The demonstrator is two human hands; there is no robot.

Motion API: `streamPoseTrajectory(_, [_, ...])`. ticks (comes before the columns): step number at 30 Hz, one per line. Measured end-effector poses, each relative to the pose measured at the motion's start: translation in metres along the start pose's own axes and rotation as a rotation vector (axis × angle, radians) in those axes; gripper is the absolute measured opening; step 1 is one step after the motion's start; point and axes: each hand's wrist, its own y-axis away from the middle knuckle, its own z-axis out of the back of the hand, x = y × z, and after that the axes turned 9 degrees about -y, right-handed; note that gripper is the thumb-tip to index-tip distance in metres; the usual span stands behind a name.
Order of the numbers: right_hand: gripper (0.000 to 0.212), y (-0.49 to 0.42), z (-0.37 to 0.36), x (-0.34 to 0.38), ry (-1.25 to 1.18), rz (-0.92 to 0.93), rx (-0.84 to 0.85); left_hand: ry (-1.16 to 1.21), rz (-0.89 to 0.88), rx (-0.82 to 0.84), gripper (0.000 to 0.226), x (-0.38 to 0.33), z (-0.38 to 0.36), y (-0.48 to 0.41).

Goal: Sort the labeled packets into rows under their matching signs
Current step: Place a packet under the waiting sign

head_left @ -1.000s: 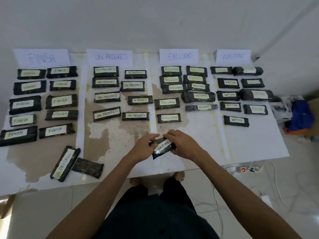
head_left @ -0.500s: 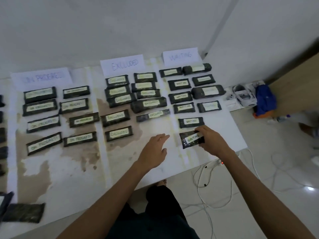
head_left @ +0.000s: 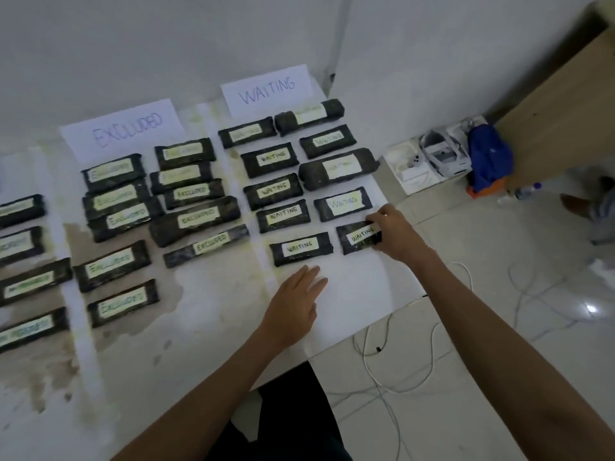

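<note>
Head view: the right hand [head_left: 396, 236] pinches the black plastic packet [head_left: 361, 237] labelled WAITING, at five o'clock from the white paper WAITING sign [head_left: 268, 89]. The left hand [head_left: 294, 302] rests flat with straight fingers. The packet lies crooked near the white table [head_left: 352, 294] edge, so a bump might knock it off.

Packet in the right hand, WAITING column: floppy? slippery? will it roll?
Probably fairly stiff: the WAITING packet shows a straight, brick-like outline though the right hand pinches only its end. Its dark wrap looks glossy, so it may be a bit slick. Its flat shape suggests it would slide rather than roll.
</note>
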Motion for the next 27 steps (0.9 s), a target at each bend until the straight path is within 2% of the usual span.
streamPoseTrajectory(5, [0.061,-0.003,0.0,-0.001,0.03,0.004,0.034,-0.023,0.003,-0.017,0.048,0.003,0.0,-0.006])
streamPoseTrajectory(9, [0.068,0.015,-0.002,0.023,0.083,-0.028,-0.014,0.02,0.023,-0.073,0.048,0.008,0.018,0.001])
streamPoseTrajectory(11, [0.071,0.031,-0.009,0.05,0.041,-0.017,-0.014,0.018,0.038,-0.119,0.047,0.015,0.031,0.014])
streamPoseTrajectory(15, [0.078,0.07,-0.04,0.115,-0.038,0.103,0.091,0.013,0.101,-0.176,0.047,0.039,0.056,0.058])
streamPoseTrajectory(27, [0.077,0.132,-0.138,0.301,-0.117,0.365,0.154,-0.001,0.279,-0.2,0.051,0.137,0.095,0.237])
